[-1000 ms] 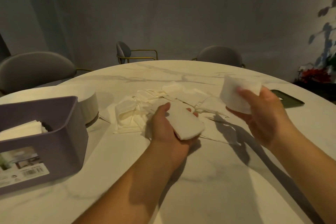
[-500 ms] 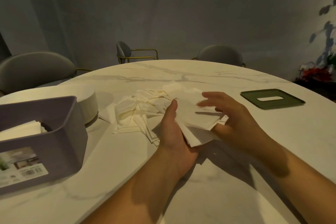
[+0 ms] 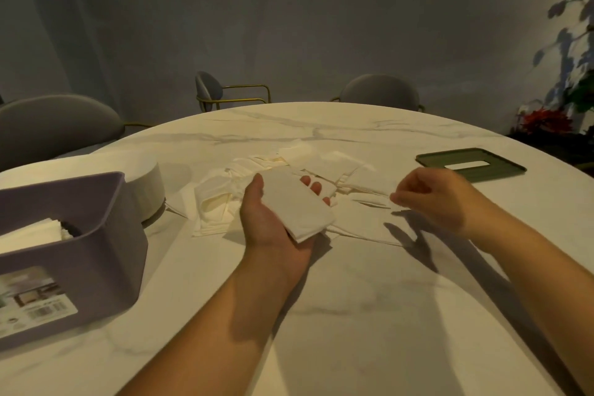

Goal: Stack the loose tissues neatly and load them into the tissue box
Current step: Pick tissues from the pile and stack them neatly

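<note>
My left hand lies palm up above the table and holds a small stack of folded white tissues, thumb along its left edge and fingertips showing past its far side. Behind it, loose tissues lie scattered across the middle of the marble table. My right hand hovers low to the right with curled fingers, pinching the edge of a loose tissue on the table. The purple tissue box stands at the left with stacked tissues inside.
The green box lid with its slot lies flat at the far right. A round white object sits behind the box. Grey chairs ring the table's far side. A plant stands by the right wall.
My right hand laid its tissue onto the stack in my left hand, then drew away to the right and down onto the loose pile. My left hand stayed nearly still.
</note>
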Demonstrator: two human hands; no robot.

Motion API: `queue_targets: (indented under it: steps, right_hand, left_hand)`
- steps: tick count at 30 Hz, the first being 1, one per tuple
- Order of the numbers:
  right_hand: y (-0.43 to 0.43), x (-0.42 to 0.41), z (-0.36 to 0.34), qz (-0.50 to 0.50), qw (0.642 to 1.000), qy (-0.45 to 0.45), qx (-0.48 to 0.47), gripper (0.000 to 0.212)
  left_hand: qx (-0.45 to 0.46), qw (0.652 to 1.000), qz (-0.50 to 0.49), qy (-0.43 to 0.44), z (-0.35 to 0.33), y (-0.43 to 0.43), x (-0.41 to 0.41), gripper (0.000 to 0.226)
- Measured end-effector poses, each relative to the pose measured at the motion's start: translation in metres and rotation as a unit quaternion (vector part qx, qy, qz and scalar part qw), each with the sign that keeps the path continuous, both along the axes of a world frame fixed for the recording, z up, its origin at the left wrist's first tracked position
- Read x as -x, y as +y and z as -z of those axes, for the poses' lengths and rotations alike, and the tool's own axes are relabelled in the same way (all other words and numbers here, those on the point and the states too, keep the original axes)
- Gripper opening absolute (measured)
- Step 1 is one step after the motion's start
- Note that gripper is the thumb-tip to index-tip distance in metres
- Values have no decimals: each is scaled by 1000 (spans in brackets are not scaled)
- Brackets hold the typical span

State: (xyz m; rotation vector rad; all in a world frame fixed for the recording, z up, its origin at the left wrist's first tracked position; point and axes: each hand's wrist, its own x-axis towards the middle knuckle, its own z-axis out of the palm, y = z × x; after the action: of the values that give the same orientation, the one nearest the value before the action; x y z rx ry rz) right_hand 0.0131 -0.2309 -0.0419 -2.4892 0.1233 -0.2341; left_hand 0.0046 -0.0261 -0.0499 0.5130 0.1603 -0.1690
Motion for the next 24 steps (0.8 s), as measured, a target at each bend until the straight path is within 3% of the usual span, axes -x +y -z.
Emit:
queue_targets:
  steps: [3,6,10,15,18,21,24]
  right_hand:
    - [-2,-6,10,33,991,115,55,25]
    - [-1,-9,16,33,991,113,57,32]
    - [5,-6,17,15,995,93,-15,16]
    - [15,-3,17,-20,996,84,-25,3]
    - [13,1,7,0,986,51,-161,4]
    - [7,3,-5,80,915,35,-393,11]
    - [3,4,-8,148,878,38,-454,7]
  left_hand:
    - [-6,1000,-27,7,1,4,-4,42]
    - [-10,999,-36,18,2,5,-4,44]
    - [-26,999,-31,25,4,5,-4,49]
    - [-33,999,-30,13,8,4,-6,47]
    - [-34,999,-25,8,9,4,-7,48]
    - [-36,999,-24,12,6,3,-5,48]
    - [-38,999,-18,18,5,-2,-2,45]
